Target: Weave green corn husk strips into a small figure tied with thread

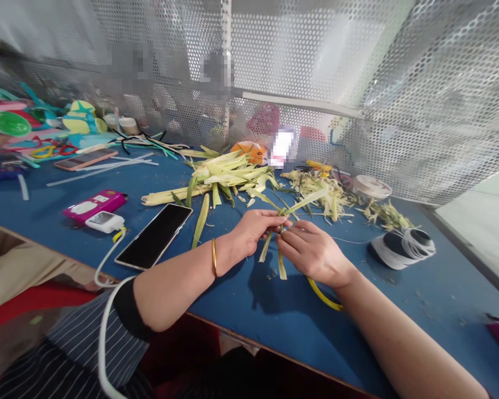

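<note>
Pale green corn husk strips (305, 200) cross between my two hands above the blue table, several ends sticking out upward and hanging down. My left hand (253, 230), with a gold bangle at the wrist, pinches the crossing between thumb and fingers. Close against it, my right hand (316, 255) has its fingers curled on the strips from the right; its fingertips are partly hidden. A thin white thread (351, 241) runs from behind my right hand to a dark and white thread spool (401, 247). Beyond my hands lies a heap of corn husks (228, 172).
Left of my forearm are a dark-screened phone (153, 235), a magenta power bank (114, 200) and a white cable. Shredded husk (330, 197) and a tape roll (372, 187) lie at the right back. A yellow ring (324, 293) sits beneath my right wrist. A perforated screen (299, 55) stands behind.
</note>
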{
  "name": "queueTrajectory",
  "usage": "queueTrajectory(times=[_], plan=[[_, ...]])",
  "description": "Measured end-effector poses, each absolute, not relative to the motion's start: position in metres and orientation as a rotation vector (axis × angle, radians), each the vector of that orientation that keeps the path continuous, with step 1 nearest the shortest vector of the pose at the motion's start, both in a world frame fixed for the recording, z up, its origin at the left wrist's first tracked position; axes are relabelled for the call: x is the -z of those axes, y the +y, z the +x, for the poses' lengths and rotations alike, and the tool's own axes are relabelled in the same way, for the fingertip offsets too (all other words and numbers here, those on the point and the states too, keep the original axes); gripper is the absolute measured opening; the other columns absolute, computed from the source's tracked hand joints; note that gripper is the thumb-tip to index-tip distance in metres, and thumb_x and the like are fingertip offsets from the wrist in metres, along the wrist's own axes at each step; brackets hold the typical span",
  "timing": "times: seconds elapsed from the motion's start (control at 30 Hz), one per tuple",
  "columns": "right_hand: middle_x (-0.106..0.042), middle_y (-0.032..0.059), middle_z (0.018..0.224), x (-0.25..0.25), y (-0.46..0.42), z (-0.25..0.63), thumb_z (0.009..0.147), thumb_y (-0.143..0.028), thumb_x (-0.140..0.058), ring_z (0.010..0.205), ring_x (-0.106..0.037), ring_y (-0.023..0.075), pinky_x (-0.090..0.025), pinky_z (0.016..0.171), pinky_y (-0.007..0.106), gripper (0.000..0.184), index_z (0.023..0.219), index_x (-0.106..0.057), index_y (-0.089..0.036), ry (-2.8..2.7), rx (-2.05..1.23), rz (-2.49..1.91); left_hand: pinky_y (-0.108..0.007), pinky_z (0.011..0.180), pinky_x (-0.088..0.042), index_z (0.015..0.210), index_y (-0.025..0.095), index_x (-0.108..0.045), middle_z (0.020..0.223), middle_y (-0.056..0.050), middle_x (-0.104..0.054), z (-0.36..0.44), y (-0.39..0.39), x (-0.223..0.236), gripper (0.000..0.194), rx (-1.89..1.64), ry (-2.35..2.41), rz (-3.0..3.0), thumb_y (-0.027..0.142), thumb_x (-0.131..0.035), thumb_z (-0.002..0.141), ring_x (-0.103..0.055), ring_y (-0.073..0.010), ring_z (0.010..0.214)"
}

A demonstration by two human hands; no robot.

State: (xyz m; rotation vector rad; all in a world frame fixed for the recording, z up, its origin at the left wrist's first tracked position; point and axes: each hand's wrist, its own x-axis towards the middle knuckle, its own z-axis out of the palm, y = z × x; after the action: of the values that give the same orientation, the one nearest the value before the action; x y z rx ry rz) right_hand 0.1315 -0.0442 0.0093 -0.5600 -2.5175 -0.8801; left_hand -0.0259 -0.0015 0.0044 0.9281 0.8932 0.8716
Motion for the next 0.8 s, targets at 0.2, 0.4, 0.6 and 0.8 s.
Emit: queueTrajectory(times=[0.2,0.4,0.6,0.8], plan=[[-0.059,0.003,0.068,-0.008,-0.045,0.13,0.093,-0.01,-0.049,0.067,-0.052,0.0165,-0.045,0.081,0.032,0.025,0.073,-0.062,-0.017,-2.537,0.886,-0.566,-0.023,0.048,-0.022,0.066,0.012,-0.071,0.069,-0.003,-0.065,-0.024,-0.003,-0.005,0.012,-0.895,0.881,0.912,0.021,-0.078,0.062,-0.043,-0.0054,0.054],[-0.064,0.0105,0.086,-0.004,-0.04,0.134,0.09,-0.008,-0.043,0.085,-0.058,0.021,-0.046,0.086,0.037,0.025,0.078,-0.063,-0.016,-2.521,0.699,-0.655,-0.021,0.047,-0.02,0.068,0.013,-0.072,0.061,0.0,-0.058,-0.028,0.003,-0.011,0.007,-0.871,0.84,0.858,0.015,-0.074,0.062,-0.044,-0.0052,0.054],[-0.065,0.0081,0.082,0.0,-0.041,0.129,0.092,-0.009,-0.045,0.078,-0.058,0.0194,-0.043,0.072,0.034,0.021,0.098,-0.065,-0.012,-2.461,0.704,-0.72,-0.021,0.046,-0.021,0.072,0.012,-0.072,0.064,-0.001,-0.06,-0.029,0.003,-0.013,0.009,-0.857,0.82,0.858,0.012,-0.066,0.065,-0.044,-0.0052,0.053],[-0.061,0.0052,0.074,0.002,-0.044,0.122,0.094,-0.007,-0.045,0.07,-0.052,0.0176,-0.037,0.072,0.034,0.022,0.091,-0.065,-0.014,-2.486,0.979,-0.769,-0.019,0.047,-0.029,0.075,0.012,-0.073,0.068,-0.002,-0.064,-0.025,0.0,-0.007,0.011,-0.803,0.803,0.846,0.009,-0.066,0.068,-0.051,-0.0067,0.056]])
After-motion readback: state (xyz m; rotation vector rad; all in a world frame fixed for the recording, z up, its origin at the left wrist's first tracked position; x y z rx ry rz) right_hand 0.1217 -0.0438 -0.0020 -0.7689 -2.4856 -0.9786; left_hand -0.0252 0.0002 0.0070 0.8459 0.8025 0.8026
